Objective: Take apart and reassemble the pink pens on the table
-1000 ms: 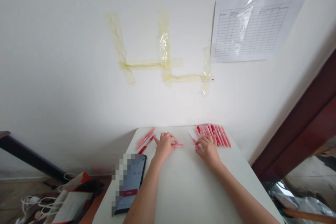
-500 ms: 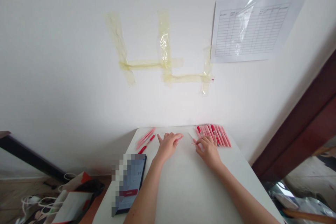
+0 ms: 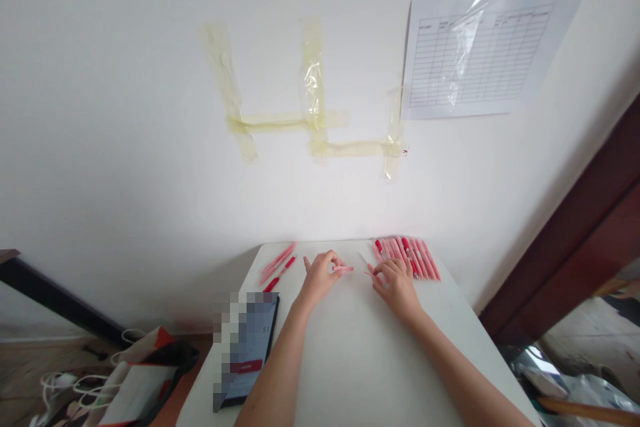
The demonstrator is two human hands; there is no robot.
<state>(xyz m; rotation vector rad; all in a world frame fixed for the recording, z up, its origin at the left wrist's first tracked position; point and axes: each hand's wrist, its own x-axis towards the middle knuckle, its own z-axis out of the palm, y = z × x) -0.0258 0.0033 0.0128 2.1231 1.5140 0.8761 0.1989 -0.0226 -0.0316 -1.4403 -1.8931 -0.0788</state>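
Note:
Near the middle of the white table (image 3: 345, 360), my left hand (image 3: 319, 277) pinches a short pink pen part (image 3: 345, 269) that points to the right. My right hand (image 3: 399, 285) is closed, its fingers bent round a slim pink pen piece (image 3: 369, 273). A thin pale tip (image 3: 363, 257), maybe a refill, sticks out up and left beside those fingers. Just behind the right hand, a row of pink and red pens (image 3: 425, 259) lies side by side. A gap separates the two hands.
At the far left corner of the table are several pink pen pieces (image 3: 278, 263) and a red pen (image 3: 280, 273). A tablet (image 3: 257, 347) lies by the left forearm. Behind the table rises a wall (image 3: 150, 147) with tape and a printed sheet (image 3: 480, 60).
My left hand has turned a little and its fingers have curled, so the pink pen part now shows more and lies nearly level. My right hand stays about where it was.

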